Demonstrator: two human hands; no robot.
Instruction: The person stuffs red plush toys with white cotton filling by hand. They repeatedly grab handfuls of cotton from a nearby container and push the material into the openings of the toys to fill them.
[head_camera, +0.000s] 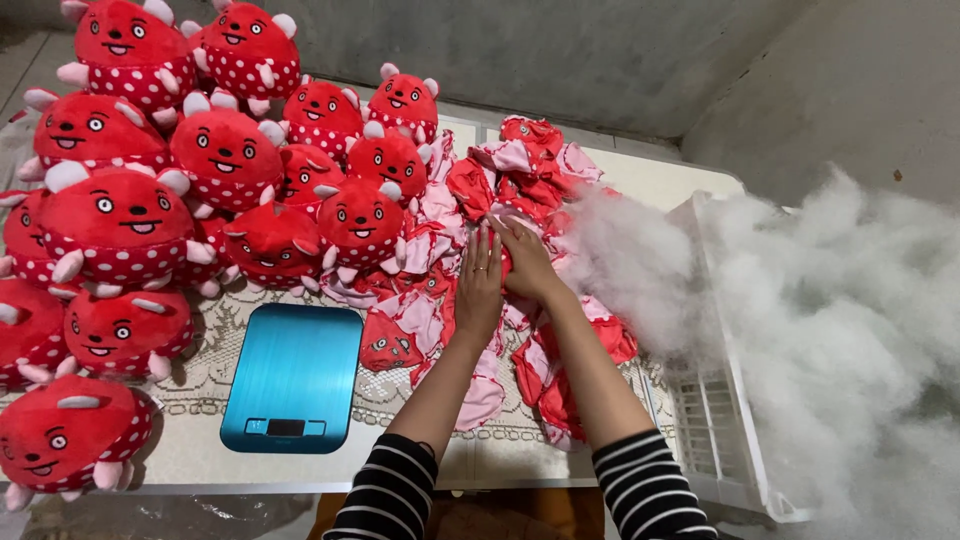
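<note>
Both hands flat on a heap of unstuffed red and pink toy skins

The left hand (479, 285) and right hand (527, 262) rest fingers together, clamping nothing, on the limp toy skins (470, 200), a crumpled strip running away along the counter (190, 455) between stuffed toys (120, 220), blue scale (293, 375) and white stuffing (850, 330).

Stuffed toys (150, 200) lie left of the scale (293, 375); unstuffed skins (470, 250) right, apparently beside the crate (715, 420).

A blue kitchen scale (292, 377) lies on the surface (200, 455) just left of the hands. Beyond it, stuffed red plush toys (225, 155) are heaped. Right of the hands, white stuffing (850, 330) spills over a white crate (725, 420).
</note>
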